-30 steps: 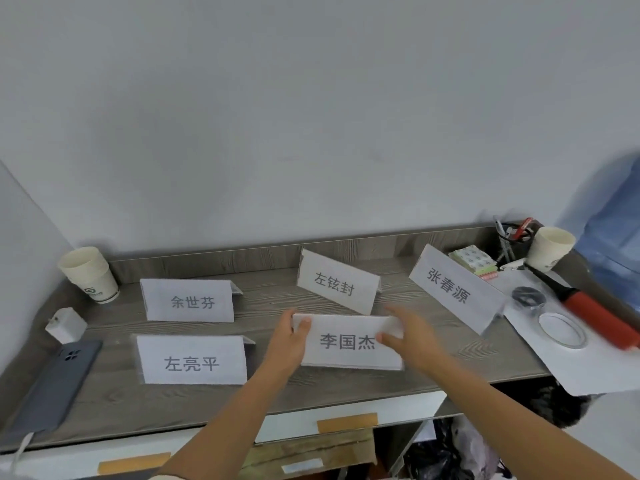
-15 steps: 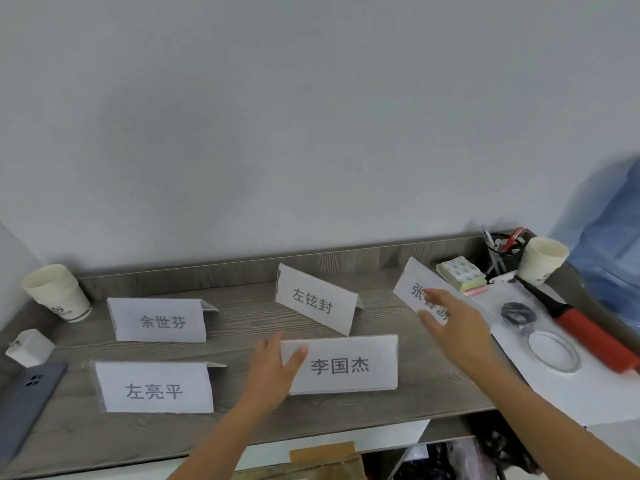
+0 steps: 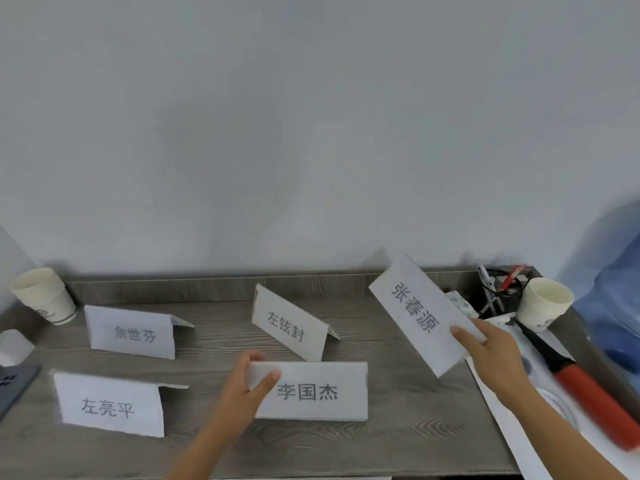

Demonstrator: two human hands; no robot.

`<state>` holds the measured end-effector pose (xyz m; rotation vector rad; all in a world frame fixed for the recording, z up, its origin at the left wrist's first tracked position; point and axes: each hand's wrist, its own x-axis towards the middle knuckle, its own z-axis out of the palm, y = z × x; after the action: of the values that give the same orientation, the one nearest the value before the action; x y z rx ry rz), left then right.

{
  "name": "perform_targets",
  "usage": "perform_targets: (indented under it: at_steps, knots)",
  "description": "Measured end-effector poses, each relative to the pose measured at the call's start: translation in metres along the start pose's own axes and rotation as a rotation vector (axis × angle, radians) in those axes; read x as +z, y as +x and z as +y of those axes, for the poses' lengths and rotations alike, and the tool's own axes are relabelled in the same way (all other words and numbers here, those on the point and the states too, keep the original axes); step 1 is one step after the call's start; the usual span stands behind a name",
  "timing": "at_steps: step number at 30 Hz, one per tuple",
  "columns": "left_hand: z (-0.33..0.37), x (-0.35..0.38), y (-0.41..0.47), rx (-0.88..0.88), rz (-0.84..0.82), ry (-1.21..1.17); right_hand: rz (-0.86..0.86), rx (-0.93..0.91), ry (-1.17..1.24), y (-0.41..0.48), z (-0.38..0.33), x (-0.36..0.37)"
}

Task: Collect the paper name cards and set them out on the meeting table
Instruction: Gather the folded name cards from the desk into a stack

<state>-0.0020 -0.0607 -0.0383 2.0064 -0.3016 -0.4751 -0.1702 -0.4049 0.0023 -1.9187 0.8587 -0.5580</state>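
Several white folded paper name cards stand on a grey wood-grain desk (image 3: 398, 441). My left hand (image 3: 247, 388) grips the left end of the front middle card (image 3: 311, 391). My right hand (image 3: 490, 348) holds the right-hand card (image 3: 420, 313) by its lower right edge, lifted and tilted off the desk. A third card (image 3: 289, 323) stands behind the front one. Two more cards sit at the left, one at the back (image 3: 131, 332) and one at the front (image 3: 109, 405).
A stack of paper cups (image 3: 43, 296) stands at the back left, with a white charger block (image 3: 14, 346) and a dark phone (image 3: 12, 384) at the left edge. At the right are a paper cup (image 3: 543, 306), a black pen holder (image 3: 498, 292), a red-handled tool (image 3: 588, 393) and white paper (image 3: 512, 427).
My right hand left the front card, reached right, took hold of the right-hand card and lifted it tilted. My left hand stayed on the front card.
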Motion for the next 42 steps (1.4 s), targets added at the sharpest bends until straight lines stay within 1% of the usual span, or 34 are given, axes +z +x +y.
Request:
perform_targets:
  at_steps: [2,5,6,8,10,12,15,18,22,25,26,27,29,30,31,32,33,35,36,39,42]
  knots:
    - [0.0,0.001,0.003,-0.038,-0.013,-0.047,-0.039,-0.107,0.073,0.002,-0.025,-0.007]
    - [0.01,0.006,0.004,-0.096,0.012,-0.166,-0.236,-0.284,0.096,-0.007,-0.067,-0.006]
    - [0.014,0.007,0.004,-0.11,0.025,-0.211,-0.308,-0.3,0.096,-0.011,-0.075,0.001]
    - [0.017,0.008,0.002,-0.131,0.033,-0.303,-0.463,-0.277,0.077,-0.019,-0.079,0.023]
    - [0.012,0.003,0.005,-0.166,0.041,-0.39,-0.617,-0.265,-0.007,-0.026,-0.074,0.048]
    - [0.008,-0.002,0.006,-0.19,0.034,-0.464,-0.689,-0.285,-0.118,-0.034,-0.064,0.07]
    - [0.01,-0.006,0.008,-0.229,0.044,-0.556,-0.688,-0.303,-0.225,-0.037,-0.054,0.091]
    - [0.018,-0.003,0.008,-0.221,0.022,-0.503,-0.692,-0.266,-0.229,-0.038,-0.051,0.103]
    - [0.02,0.003,0.011,-0.192,0.13,-0.433,-0.722,-0.282,-0.222,-0.04,-0.054,0.112]
    - [0.015,0.004,0.01,-0.142,0.17,-0.381,-0.808,-0.261,-0.255,-0.033,-0.059,0.113]
    - [0.015,0.004,0.01,-0.14,0.183,-0.374,-0.8,-0.247,-0.229,-0.03,-0.064,0.113]
    - [0.015,0.005,0.009,-0.13,0.193,-0.376,-0.737,-0.221,-0.166,-0.027,-0.071,0.112]
    - [0.02,0.005,0.007,-0.12,0.196,-0.388,-0.477,-0.187,-0.091,-0.015,-0.083,0.113]
    - [0.02,0.005,0.006,-0.117,0.196,-0.394,-0.36,-0.202,-0.146,-0.008,-0.087,0.114]
    - [0.02,0.005,0.006,-0.112,0.202,-0.396,-0.306,-0.222,-0.233,0.0,-0.089,0.116]
    - [0.019,0.004,0.007,-0.104,0.206,-0.389,-0.319,-0.232,-0.317,0.007,-0.088,0.119]
    - [0.017,0.004,0.008,-0.094,0.203,-0.38,-0.386,-0.206,-0.379,0.012,-0.085,0.125]
    - [0.013,0.003,0.01,-0.077,0.18,-0.363,-0.531,-0.11,-0.431,0.019,-0.075,0.141]
    - [0.012,0.002,0.011,-0.076,0.165,-0.363,-0.573,-0.061,-0.443,0.021,-0.068,0.149]
    - [0.006,0.0,0.014,-0.064,0.129,-0.357,-0.61,0.031,-0.442,0.025,-0.047,0.165]
    - [0.004,-0.003,0.016,-0.054,0.089,-0.347,-0.59,0.048,-0.409,0.026,-0.037,0.167]
